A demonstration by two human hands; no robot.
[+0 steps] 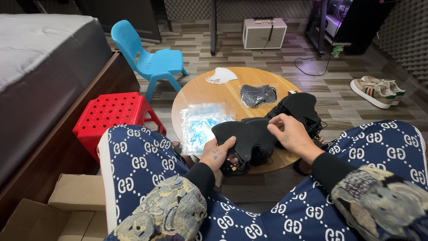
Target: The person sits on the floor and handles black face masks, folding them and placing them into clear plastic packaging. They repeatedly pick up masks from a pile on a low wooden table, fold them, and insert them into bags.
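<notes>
Both hands, left and right, grip black masks over round wooden table.

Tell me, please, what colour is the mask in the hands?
Black mask, seen in the head view.

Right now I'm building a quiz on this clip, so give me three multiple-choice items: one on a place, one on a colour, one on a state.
1. Where does the white mask lie?
A. on the table's far edge
B. on the red stool
C. on the floor

2. What colour is the chair?
A. red
B. blue
C. white

3. What are the hands doing?
A. resting empty
B. both holding a black mask
C. lifting the shoes

Answers:
1 A, it sits at the round wooden top's far rim.
2 B, the small plastic seat beyond the stool is light blue.
3 B, the left hand grips its lower edge and the right hand pinches its top.
</notes>
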